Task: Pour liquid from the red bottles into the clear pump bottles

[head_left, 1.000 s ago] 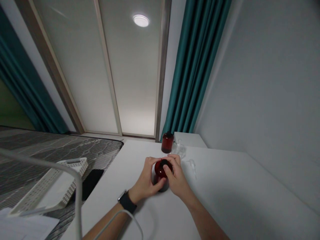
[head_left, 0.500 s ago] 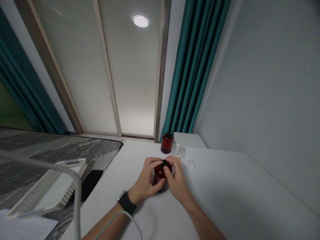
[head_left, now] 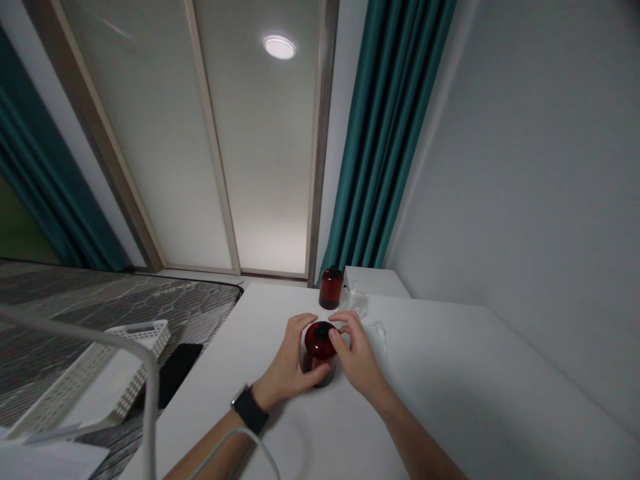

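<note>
A dark red bottle (head_left: pixel 318 345) with a black cap stands on the white table (head_left: pixel 450 400). My left hand (head_left: pixel 287 363) is wrapped round its body from the left, thumb at the front. My right hand (head_left: pixel 355 357) sits at its right side, with fingertips pinched on the black cap at the top. A second dark red bottle (head_left: pixel 330 288) stands upright farther back near the curtain, apart from both hands. I wear a black watch (head_left: pixel 249 410) on my left wrist.
Crumpled clear plastic (head_left: pixel 356 301) lies right of the far bottle. A white perforated basket (head_left: pixel 100 373) and a black phone (head_left: pixel 175 373) rest on the grey mattress at left. A white tube (head_left: pixel 125 347) curves through the left foreground. Teal curtain (head_left: pixel 385 133) hangs behind; grey wall on the right.
My hands and the bottle have stayed in place; the fingers of my right hand have shifted slightly on the cap. The view has tilted a little.
</note>
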Demonstrator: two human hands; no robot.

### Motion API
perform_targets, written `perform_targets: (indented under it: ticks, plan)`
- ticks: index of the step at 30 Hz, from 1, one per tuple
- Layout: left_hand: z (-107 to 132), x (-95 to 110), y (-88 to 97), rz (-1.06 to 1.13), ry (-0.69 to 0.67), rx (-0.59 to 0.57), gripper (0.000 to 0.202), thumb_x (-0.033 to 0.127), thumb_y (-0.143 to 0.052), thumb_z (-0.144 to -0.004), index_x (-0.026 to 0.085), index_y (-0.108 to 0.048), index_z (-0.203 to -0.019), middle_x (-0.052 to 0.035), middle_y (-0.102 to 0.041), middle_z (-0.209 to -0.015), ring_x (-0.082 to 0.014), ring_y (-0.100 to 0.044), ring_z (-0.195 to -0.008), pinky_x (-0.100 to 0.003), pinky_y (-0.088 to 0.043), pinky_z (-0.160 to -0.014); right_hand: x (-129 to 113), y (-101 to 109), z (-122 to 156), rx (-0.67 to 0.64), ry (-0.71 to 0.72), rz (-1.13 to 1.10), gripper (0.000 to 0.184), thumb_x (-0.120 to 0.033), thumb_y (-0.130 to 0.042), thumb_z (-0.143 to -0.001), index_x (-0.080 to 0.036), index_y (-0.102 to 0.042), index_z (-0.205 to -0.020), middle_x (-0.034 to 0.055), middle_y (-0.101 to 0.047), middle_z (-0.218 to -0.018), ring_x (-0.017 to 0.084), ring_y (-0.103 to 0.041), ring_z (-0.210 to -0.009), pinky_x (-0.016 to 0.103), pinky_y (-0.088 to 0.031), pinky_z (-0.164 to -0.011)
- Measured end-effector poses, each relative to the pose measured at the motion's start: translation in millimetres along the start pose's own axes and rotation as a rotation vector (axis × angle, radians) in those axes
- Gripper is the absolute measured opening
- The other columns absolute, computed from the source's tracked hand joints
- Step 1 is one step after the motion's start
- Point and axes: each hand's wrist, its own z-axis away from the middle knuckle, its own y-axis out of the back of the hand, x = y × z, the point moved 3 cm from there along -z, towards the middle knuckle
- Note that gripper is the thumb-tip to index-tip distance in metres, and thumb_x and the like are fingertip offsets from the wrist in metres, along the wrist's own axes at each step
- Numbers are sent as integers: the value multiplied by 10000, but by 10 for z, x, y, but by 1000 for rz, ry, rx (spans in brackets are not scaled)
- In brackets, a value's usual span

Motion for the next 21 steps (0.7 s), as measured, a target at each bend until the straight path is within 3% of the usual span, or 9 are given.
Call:
perform_targets:
  ticks: [3, 6, 11, 15, 21]
  plan:
    - [14, -68, -16, -16, 69, -44, 817, 254, -742, -729, 232, -282, -1403, -144, -436, -1327, -341, -487, -1226, -572, -427, -1038, 67, 99, -38, 41, -42, 18, 172, -273, -498, -940, -233, -620, -1055, 46, -626, -1075, 186, -615, -934, 321, -509, -817]
    - [28, -113, -34, -61, 91, -78, 790, 248, -753, -733, 239, -313, -1389, -141, -470, -1307, -349, -502, -1211, -584, -434, -1029, 197, 224, -53, 120, -57, 62, 167, -286, -494, -936, -223, -630, -1011, 44, -653, -1021, 195, -622, -931, 333, -505, -819]
    - [70, -188, -28, -72, 116, -39, 820, 202, -748, -688, 230, -332, -1393, -148, -473, -1342, -365, -493, -1244, -600, -418, -1061, 440, 355, -3, 225, -81, 121, 176, -289, -464, -945, -202, -604, -1008, 64, -652, -979, 212, -615, -925, 355, -497, -780]
    - [69, -253, 45, -93, 143, -12, 813, 209, -729, -700, 209, -332, -1410, -155, -476, -1366, -356, -499, -1270, -589, -410, -1088, 502, 318, 63, 209, -63, 171, 226, -256, -531, -891, -209, -599, -1102, 79, -639, -1057, 233, -595, -995, 386, -500, -815]
    - [-13, -445, 227, -146, 238, 80, 711, 274, -709, -766, 187, -365, -1383, -155, -507, -1348, -331, -522, -1272, -561, -420, -1091, 568, 229, 113, 139, -49, 230, 485, -243, -650, -801, -216, -537, -1271, 121, -579, -1272, 291, -521, -1199, 495, -489, -951]
